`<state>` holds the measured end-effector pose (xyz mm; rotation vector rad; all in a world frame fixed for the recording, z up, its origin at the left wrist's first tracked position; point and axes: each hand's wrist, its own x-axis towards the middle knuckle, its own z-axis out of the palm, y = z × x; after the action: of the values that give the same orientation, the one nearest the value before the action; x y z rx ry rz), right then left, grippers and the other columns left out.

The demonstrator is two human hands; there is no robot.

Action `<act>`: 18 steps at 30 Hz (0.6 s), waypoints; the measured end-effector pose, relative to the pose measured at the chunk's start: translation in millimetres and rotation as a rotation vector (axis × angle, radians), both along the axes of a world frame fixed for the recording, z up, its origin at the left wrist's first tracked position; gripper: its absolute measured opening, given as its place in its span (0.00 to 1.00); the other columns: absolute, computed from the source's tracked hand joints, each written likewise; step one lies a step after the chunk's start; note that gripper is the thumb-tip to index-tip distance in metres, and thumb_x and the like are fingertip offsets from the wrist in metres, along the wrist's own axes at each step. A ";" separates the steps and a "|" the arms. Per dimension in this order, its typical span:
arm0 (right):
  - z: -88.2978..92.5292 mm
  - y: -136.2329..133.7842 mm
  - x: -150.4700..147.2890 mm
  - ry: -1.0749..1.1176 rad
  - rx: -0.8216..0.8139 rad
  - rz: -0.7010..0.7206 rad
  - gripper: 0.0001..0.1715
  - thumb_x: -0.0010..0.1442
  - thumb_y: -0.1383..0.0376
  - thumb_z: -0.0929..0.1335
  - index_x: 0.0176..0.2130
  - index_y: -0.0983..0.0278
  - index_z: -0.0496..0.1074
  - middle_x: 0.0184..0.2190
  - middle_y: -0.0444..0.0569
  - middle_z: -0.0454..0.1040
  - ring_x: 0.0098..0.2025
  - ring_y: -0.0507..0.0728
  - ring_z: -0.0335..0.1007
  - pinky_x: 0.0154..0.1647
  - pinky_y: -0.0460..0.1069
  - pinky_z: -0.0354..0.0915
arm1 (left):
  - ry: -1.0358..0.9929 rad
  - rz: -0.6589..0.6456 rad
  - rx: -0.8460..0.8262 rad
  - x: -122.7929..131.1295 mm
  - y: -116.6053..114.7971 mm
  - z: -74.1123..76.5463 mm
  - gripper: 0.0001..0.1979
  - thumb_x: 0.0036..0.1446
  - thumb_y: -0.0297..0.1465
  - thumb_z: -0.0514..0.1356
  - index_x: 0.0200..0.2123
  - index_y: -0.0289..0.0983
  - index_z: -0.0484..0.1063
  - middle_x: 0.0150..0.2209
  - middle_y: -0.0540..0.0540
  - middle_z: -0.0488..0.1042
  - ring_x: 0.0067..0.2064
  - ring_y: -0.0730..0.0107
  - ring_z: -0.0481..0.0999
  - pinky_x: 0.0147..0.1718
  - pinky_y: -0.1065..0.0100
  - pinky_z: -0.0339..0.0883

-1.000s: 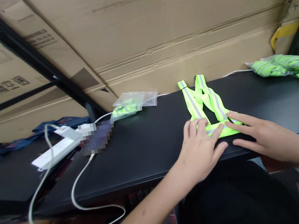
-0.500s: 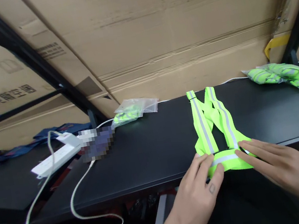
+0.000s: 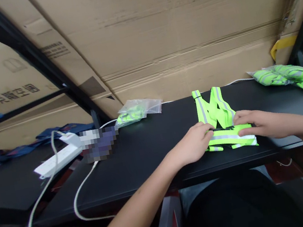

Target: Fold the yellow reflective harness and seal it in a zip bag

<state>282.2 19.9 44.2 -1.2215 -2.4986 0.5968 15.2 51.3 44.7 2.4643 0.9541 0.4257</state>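
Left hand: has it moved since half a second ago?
Yes: against the table's front edge, the left hand has moved farther in, toward the cardboard.

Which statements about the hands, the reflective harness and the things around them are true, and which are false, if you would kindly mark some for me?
1. The left hand and the right hand both touch the reflective harness. True.
2. The power strip is black. False: the power strip is white.
3. A small clear bag with yellow-green material inside lies to the left of the harness. True.
4. The reflective harness hangs from the shelf frame. False: it lies on the black table.
5. The harness's shoulder straps point toward the cardboard. True.
6. The harness is plain red. False: it is yellow-green with silver-grey stripes.
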 end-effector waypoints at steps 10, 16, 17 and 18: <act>-28.1 -7.0 -3.0 0.076 0.365 -0.135 0.13 0.67 0.54 0.67 0.40 0.62 0.73 0.37 0.51 0.75 0.41 0.58 0.71 0.42 0.54 0.68 | -0.021 0.165 0.179 0.7 -5.7 -21.6 0.09 0.68 0.31 0.54 0.46 0.38 0.73 0.44 0.45 0.67 0.46 0.61 0.69 0.47 0.59 0.68; -38.2 -38.7 -11.7 0.010 0.718 -0.053 0.09 0.68 0.65 0.65 0.42 0.62 0.76 0.32 0.49 0.78 0.38 0.57 0.73 0.39 0.52 0.69 | -0.086 0.055 0.171 -9.2 -17.8 -17.5 0.19 0.73 0.33 0.46 0.39 0.36 0.76 0.41 0.46 0.70 0.41 0.67 0.73 0.43 0.63 0.69; -38.9 -42.1 -12.2 0.009 0.719 -0.049 0.09 0.68 0.63 0.66 0.44 0.63 0.76 0.34 0.50 0.79 0.39 0.58 0.73 0.39 0.52 0.70 | -0.084 0.022 0.177 -12.8 -20.4 -16.0 0.20 0.73 0.34 0.45 0.41 0.36 0.77 0.43 0.45 0.71 0.43 0.66 0.74 0.46 0.62 0.69; -39.2 -44.9 -12.9 0.001 0.709 -0.051 0.12 0.68 0.60 0.67 0.46 0.64 0.75 0.35 0.50 0.79 0.40 0.59 0.74 0.40 0.53 0.70 | -0.082 -0.007 0.178 -16.4 -22.7 -15.1 0.19 0.73 0.35 0.46 0.44 0.37 0.77 0.45 0.44 0.71 0.45 0.65 0.74 0.48 0.62 0.69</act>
<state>269.3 -25.0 5.0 -0.9817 -2.3343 -0.2943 -1.2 28.6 29.6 2.5848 0.9092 0.6300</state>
